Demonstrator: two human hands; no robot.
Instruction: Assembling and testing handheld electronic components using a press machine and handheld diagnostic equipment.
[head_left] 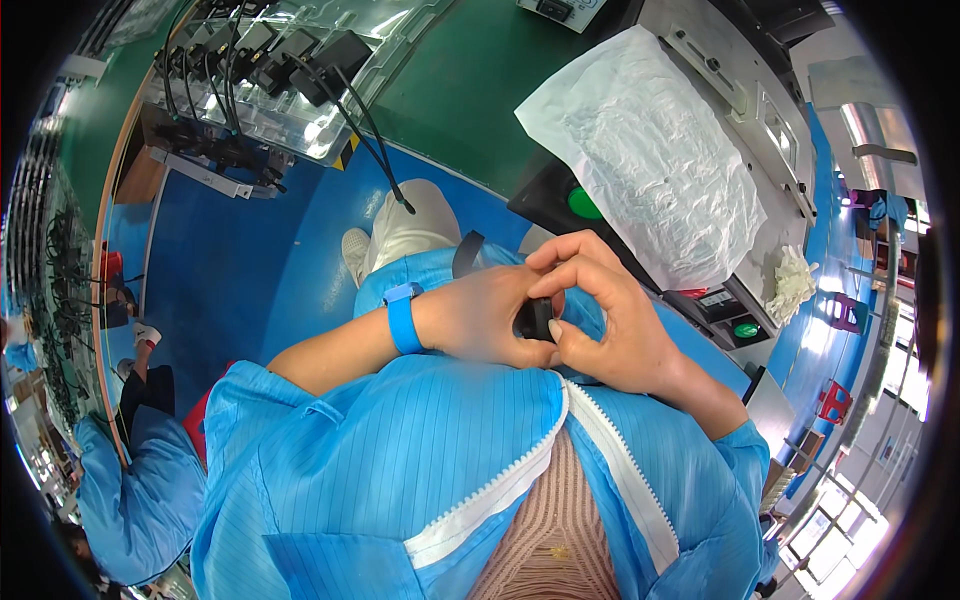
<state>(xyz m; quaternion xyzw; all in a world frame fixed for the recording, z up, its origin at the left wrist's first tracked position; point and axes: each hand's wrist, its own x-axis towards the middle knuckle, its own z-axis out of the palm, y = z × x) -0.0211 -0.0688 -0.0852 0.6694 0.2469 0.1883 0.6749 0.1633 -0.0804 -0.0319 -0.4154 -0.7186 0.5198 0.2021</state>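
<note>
Honestly, what worries us most is how little of the small black part (pixel 535 318) we can see, since it sits up between both hands, just in front of the person's body and off the desk (pixel 440 105). The left hand (pixel 480 315) is curled around it, thumb along the near side, while the right hand (pixel 622 335) has its thumb against the part's edge and its index finger arched over, in what looks to us like a light pinch. If either thumb slips, we reckon the part could pop out sideways and land on the lap or the blue floor (pixel 300 240), because no tray or surface sits right under it. Pushing too hard with that right thumb might also mark or crack it, though we can't tell what it's made of. Then there's the black cable (pixel 388 172) hanging off the clear tray (pixel 318 133) past the desk edge, its end near the person's knee; a snag there could drag the black boxes (pixel 335 65) along. We'd watch the right elbow too, as the machine with the green button (pixel 583 203) and the crinkled white sheet (pixel 680 160) are close on that side, so a careless swing might bump something.
</note>
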